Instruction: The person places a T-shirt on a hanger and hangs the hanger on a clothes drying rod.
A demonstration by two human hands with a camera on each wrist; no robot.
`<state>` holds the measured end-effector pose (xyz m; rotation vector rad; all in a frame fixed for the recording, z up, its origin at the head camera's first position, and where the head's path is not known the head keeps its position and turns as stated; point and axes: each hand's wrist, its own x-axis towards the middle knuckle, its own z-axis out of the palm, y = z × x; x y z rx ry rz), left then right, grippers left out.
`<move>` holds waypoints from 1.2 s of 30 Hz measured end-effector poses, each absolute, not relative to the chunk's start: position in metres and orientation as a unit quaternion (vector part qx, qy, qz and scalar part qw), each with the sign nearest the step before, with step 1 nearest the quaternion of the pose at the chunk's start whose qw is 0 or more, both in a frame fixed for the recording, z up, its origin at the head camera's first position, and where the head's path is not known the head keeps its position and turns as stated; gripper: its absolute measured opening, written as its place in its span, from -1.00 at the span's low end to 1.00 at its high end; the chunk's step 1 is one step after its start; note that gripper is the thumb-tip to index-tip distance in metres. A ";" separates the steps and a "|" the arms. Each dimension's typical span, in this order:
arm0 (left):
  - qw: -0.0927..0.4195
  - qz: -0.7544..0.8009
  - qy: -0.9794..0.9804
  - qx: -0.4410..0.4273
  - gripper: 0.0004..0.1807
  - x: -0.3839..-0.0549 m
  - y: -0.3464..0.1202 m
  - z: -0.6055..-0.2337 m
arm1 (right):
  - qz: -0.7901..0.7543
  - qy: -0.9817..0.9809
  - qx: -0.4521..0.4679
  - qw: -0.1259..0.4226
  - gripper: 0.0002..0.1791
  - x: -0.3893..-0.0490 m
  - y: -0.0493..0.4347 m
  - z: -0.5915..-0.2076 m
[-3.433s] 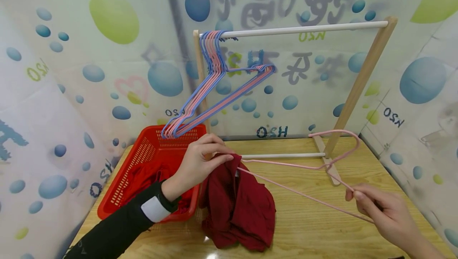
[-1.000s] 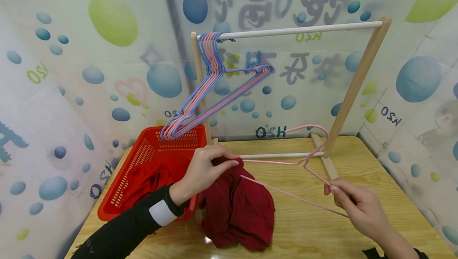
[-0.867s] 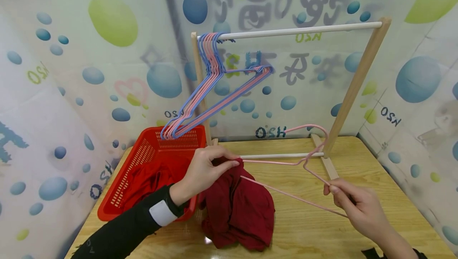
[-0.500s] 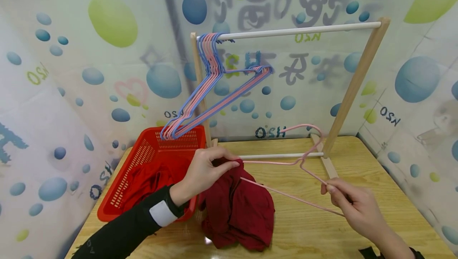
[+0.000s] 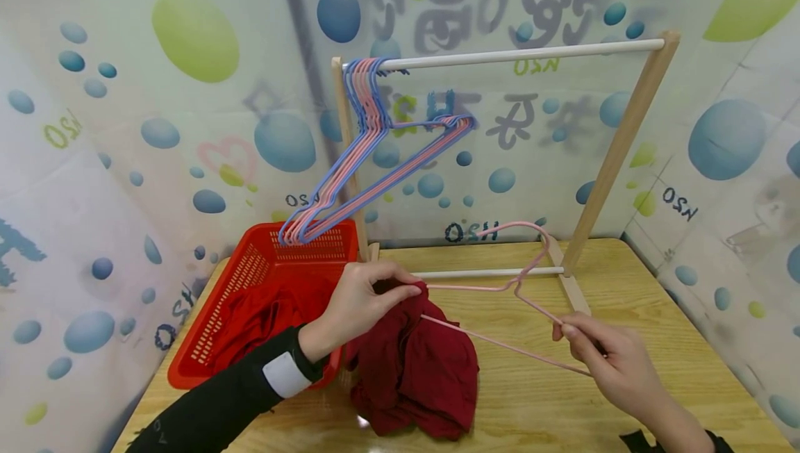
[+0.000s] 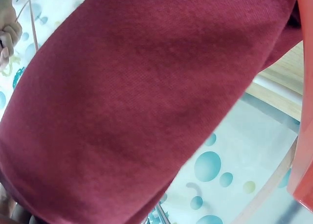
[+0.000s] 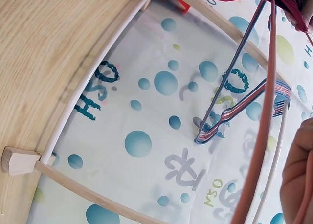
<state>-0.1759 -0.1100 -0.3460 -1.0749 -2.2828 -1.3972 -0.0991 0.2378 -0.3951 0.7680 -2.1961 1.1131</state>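
Observation:
A dark red garment (image 5: 437,376) hangs bunched from my left hand (image 5: 365,300), which pinches its upper edge between thumb and fingers. My right hand (image 5: 615,363) grips a pink hanger (image 5: 465,287) by its right-hand arm. The hanger's left end disappears into the cloth beside the left fingertips; its hook points up and left. Dark red cloth (image 6: 137,97) fills most of the left wrist view, with the right hand (image 6: 10,38) small at the edge. In the right wrist view, the hanger's bar (image 7: 268,111) runs up to the cloth, and the curled hand (image 7: 298,170) shows at right.
A red basket (image 5: 206,328) holding red cloth (image 5: 256,317) stands left on the wooden table (image 5: 531,411). Behind, a rack with a white rail (image 5: 519,57) and wooden posts (image 5: 625,140) bears several blue and pink hangers (image 5: 369,140) at its left end.
The right hand has brought the pink hanger leftward, and less of it shows outside the garment. My left hand has shifted slightly right and down, keeping its pinch on the cloth.

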 end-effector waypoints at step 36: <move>0.117 -0.478 -0.785 -0.376 -0.89 -0.173 -0.102 -0.343 | 0.420 -0.805 0.308 0.284 -0.57 -0.104 0.234 -0.400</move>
